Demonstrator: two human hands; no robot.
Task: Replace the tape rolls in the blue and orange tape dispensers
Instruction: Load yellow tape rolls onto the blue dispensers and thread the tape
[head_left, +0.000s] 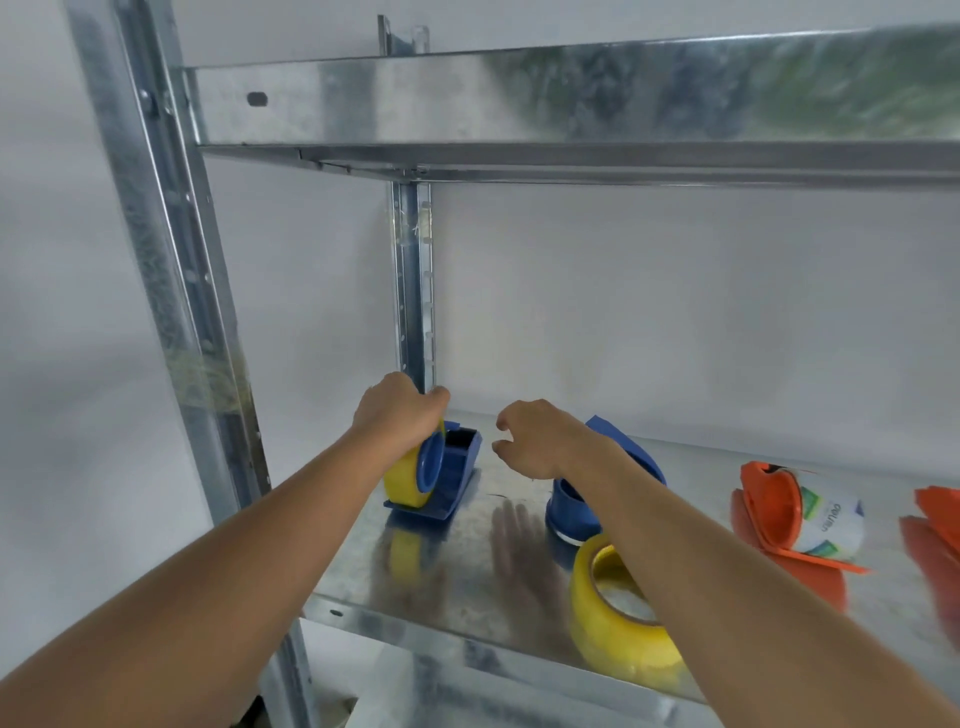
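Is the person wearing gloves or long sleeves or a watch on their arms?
No. Both forearms are bare as far as the picture shows, with no sleeve cuffs in view. The left hand and the right hand wear no gloves, and no watch, bracelet or ring shows on the wrists or on the fingers that can be seen.

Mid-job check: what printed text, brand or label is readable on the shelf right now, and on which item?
"deli": my best reading of the sideways, blurred word on the white label of the roll in the orange dispenser.
Nothing else on that label is legible.
No print is visible on the blue dispenser or the loose yellow tape roll.
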